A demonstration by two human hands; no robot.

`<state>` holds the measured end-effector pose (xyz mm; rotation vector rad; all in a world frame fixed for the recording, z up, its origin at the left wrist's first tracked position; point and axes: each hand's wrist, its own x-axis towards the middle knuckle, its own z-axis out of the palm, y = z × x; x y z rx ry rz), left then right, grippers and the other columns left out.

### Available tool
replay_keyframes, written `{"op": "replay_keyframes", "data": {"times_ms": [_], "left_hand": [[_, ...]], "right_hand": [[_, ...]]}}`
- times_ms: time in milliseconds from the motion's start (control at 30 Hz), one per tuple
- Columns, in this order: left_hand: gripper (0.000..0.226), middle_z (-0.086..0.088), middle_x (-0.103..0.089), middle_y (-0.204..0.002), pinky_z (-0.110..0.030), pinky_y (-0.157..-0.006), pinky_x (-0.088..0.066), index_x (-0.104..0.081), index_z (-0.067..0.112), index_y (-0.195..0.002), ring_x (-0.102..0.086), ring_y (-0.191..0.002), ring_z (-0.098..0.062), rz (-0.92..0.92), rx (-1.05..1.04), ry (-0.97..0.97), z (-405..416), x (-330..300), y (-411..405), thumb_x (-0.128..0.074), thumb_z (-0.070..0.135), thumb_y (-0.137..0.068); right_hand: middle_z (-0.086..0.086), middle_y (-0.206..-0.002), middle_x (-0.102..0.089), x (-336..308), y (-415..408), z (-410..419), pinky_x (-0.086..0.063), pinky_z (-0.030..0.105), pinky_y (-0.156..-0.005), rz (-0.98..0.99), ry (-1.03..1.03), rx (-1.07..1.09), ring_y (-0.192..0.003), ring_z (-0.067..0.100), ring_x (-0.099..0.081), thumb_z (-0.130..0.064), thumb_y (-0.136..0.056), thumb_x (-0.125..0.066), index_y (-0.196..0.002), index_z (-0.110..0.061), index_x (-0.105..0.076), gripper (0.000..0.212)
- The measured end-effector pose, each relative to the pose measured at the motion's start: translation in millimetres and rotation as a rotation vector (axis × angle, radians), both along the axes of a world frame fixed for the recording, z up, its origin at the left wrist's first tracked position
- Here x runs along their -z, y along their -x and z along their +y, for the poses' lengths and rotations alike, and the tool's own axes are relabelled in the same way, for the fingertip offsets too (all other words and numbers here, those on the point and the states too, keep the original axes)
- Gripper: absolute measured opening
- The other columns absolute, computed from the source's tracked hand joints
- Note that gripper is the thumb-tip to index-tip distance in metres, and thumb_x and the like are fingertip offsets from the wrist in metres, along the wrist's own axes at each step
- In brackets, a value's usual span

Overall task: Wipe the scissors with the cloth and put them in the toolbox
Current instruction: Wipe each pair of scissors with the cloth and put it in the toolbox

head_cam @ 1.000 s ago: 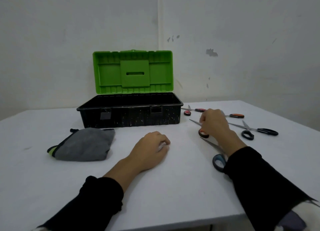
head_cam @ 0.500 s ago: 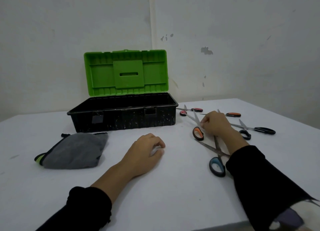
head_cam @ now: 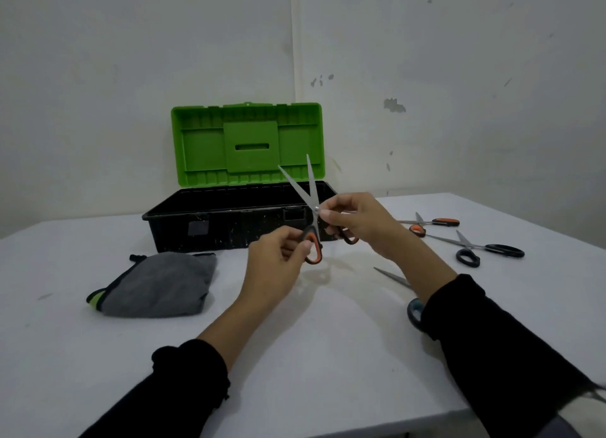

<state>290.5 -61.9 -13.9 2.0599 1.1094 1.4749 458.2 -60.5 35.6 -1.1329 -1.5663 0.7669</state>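
Orange-handled scissors [head_cam: 308, 191] are held up above the table with the blades apart and pointing upward, in front of the toolbox. My left hand [head_cam: 278, 257] grips one handle loop. My right hand [head_cam: 357, 221] pinches them at the pivot and covers the other handle. The black toolbox [head_cam: 229, 221] stands open behind, its green lid [head_cam: 247, 144] upright against the wall. A folded grey cloth [head_cam: 157, 285] lies on the table to the left of my hands, untouched.
More scissors lie on the white table [head_cam: 295, 355] at the right: an orange-handled pair [head_cam: 429, 224], a black-handled pair [head_cam: 485, 251], and a blue-handled pair [head_cam: 411, 306] partly hidden under my right sleeve. The table's front edge runs just below my forearms.
My right hand lifted the orange-handled scissors off the table and brought them to the middle. My left hand rose from the table and took hold of a handle.
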Motion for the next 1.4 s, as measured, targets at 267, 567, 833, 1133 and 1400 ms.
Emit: {"op": "replay_keyframes", "data": {"times_ms": [267,567,833,1133,1400], "left_hand": [[0.015,-0.002,-0.07,-0.073,-0.031,-0.072,-0.057,-0.073,0.008,-0.094,-0.064,-0.063,-0.004,-0.147,-0.19,0.028,10.9,-12.6,63.5,-0.064,0.016,-0.086],[0.016,0.01,-0.068,-0.08,-0.001,-0.065,-0.043,-0.071,0.019,-0.099,-0.061,-0.071,0.012,-0.06,-0.201,0.034,-4.5,-14.8,120.6,-0.064,0.015,-0.086],[0.022,0.01,-0.07,-0.092,-0.013,-0.074,-0.049,-0.071,0.021,-0.1,-0.063,-0.083,0.001,0.328,-0.075,-0.031,-8.1,-0.8,157.1,-0.067,0.029,-0.08],[0.018,0.01,-0.056,-0.076,-0.025,-0.06,-0.037,-0.053,0.024,-0.075,-0.049,-0.069,-0.007,0.658,-0.251,-0.081,-2.8,2.8,160.4,-0.065,0.037,-0.076],[0.006,0.007,-0.067,-0.07,-0.008,-0.062,-0.047,-0.065,0.013,-0.078,-0.062,-0.068,0.001,-0.024,-0.359,-0.108,-3.2,-11.2,136.8,-0.065,0.014,-0.084]], "right_hand": [[0.003,-0.071,-0.064,-10.7,70.9,6.6,-0.049,0.013,-0.054,0.634,0.206,-0.148,-0.065,0.009,-0.063,0.001,-0.082,-0.065,-0.083,-0.008,-0.065,0.009],[0.004,-0.07,-0.06,9.4,158.8,12.5,-0.052,0.019,-0.055,1.016,0.347,-0.024,-0.059,0.01,-0.058,0.003,-0.078,-0.07,-0.081,-0.009,-0.058,0.018],[0.003,-0.073,-0.063,21.9,160.8,19.5,-0.05,0.029,-0.057,0.862,0.429,0.016,-0.064,0.011,-0.061,-0.003,-0.083,-0.065,-0.102,-0.006,-0.064,0.02],[0.007,-0.071,-0.059,12.4,138.4,16.7,-0.046,0.024,-0.06,0.536,0.308,0.016,-0.061,0.016,-0.06,-0.003,-0.086,-0.059,-0.081,-0.013,-0.06,0.011],[0.007,-0.075,-0.067,-4.3,112.9,17.5,-0.053,0.029,-0.067,0.261,0.216,0.084,-0.07,0.021,-0.066,0.0,-0.079,-0.062,-0.078,-0.012,-0.066,0.012]]}}
